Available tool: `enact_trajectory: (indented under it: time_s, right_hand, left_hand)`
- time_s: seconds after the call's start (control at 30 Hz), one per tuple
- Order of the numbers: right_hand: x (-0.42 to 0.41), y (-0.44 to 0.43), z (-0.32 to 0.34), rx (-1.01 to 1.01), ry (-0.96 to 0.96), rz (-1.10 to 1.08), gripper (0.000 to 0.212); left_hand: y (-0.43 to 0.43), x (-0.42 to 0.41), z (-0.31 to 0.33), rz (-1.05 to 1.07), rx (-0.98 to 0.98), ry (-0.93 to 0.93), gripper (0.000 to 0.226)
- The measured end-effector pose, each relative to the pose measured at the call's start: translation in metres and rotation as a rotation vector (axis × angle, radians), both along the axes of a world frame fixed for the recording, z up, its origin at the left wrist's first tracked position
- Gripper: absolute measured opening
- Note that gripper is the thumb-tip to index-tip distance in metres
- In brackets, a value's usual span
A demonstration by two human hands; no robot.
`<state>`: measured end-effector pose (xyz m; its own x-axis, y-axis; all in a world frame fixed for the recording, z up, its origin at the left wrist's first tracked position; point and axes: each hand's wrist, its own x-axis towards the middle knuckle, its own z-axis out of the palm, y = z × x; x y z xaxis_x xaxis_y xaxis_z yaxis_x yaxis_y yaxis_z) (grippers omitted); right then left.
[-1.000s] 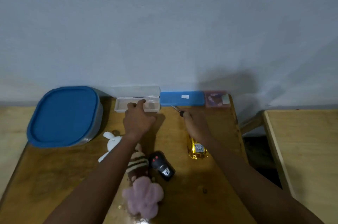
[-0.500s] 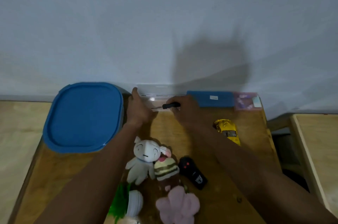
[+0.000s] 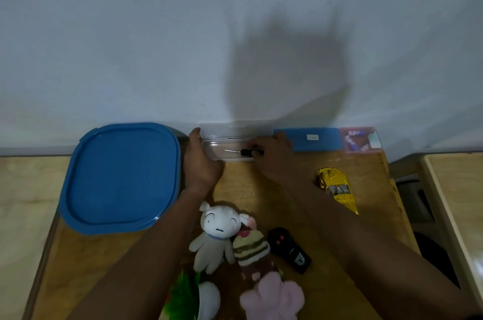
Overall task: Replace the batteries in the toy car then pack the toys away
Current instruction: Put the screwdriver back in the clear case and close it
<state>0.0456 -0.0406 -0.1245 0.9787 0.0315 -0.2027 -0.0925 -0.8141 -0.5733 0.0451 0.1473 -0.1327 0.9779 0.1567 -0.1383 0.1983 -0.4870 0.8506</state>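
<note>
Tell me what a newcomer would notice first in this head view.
Both hands meet at the clear case at the back, centre: the left hand holds its end, and the right hand holds a small screwdriver at its open tray. A big blue-lidded container sits to their left. The yellow toy car lies on the right, with plush toys and a black remote nearer the person.

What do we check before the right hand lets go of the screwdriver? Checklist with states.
1. Lid of clear case open: ok.
2. Case end held by left hand: ok.
3. Handle of screwdriver pinched by right hand, shaft over the case: ok.
4. Tool resting on the case floor: cannot tell.
5. Battery cover of toy car shut: cannot tell, underside hidden.
6. Big blue-lidded container open for toys: not ok, lid on.
</note>
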Motion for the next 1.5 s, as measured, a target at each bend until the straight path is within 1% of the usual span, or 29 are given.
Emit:
enact_trajectory:
  time_s: [0.03, 0.1, 0.13, 0.17, 0.2, 0.27, 0.3, 0.37, 0.43, 0.57, 0.7, 0.8, 0.9, 1.5]
  right_hand:
    - [-0.003, 0.0, -0.001, 0.014, -0.059, -0.055, 0.024]
    - [-0.008, -0.002, 0.001, 0.082, -0.227, -0.277, 0.019]
    - [-0.01, -0.004, 0.002, 0.132, -0.293, -0.385, 0.02]
    - [-0.011, -0.006, 0.003, 0.176, -0.321, -0.449, 0.025]
    - [-0.011, -0.007, 0.004, 0.21, -0.31, -0.461, 0.032]
    - [-0.009, -0.009, 0.004, 0.25, -0.266, -0.391, 0.045]
    - [-0.009, -0.01, 0.004, 0.25, -0.253, -0.35, 0.046]
    - [-0.012, -0.012, 0.002, 0.215, -0.243, -0.302, 0.037]
    - [-0.02, -0.017, -0.005, 0.097, -0.268, -0.245, 0.03]
    - [-0.037, -0.026, -0.023, -0.173, -0.205, -0.095, 0.035]
    - [-0.036, -0.03, -0.024, -0.282, -0.235, -0.032, 0.027]
    - [-0.028, -0.031, -0.021, -0.294, -0.243, -0.011, 0.024]
    - [-0.02, -0.031, -0.017, -0.272, -0.196, 0.018, 0.027]
    - [-0.005, -0.029, -0.009, -0.271, -0.115, 0.006, 0.026]
  left_hand:
    - [0.0, -0.001, -0.001, 0.002, 0.002, -0.002, 0.086]
    - [0.001, -0.002, -0.003, 0.009, 0.004, -0.009, 0.085]
    - [0.001, -0.002, -0.004, 0.015, 0.005, -0.014, 0.084]
    - [0.0, -0.002, -0.004, 0.021, 0.01, -0.019, 0.083]
    - [0.0, -0.003, -0.004, 0.026, 0.017, -0.02, 0.083]
    - [-0.001, -0.004, -0.003, 0.035, 0.04, -0.019, 0.084]
    - [-0.001, -0.006, -0.002, 0.04, 0.047, -0.02, 0.084]
    - [-0.003, -0.01, 0.0, 0.049, 0.055, -0.029, 0.083]
    - [-0.005, -0.016, 0.001, 0.052, 0.079, -0.03, 0.081]
    - [-0.007, -0.029, -0.004, 0.069, 0.147, -0.007, 0.07]
    - [-0.008, -0.03, -0.005, 0.106, 0.133, 0.025, 0.064]
    - [-0.006, -0.024, -0.006, 0.126, 0.092, 0.034, 0.057]
    - [-0.005, -0.016, -0.008, 0.132, 0.103, 0.036, 0.051]
    - [-0.008, -0.003, -0.006, 0.141, 0.082, 0.1, 0.052]
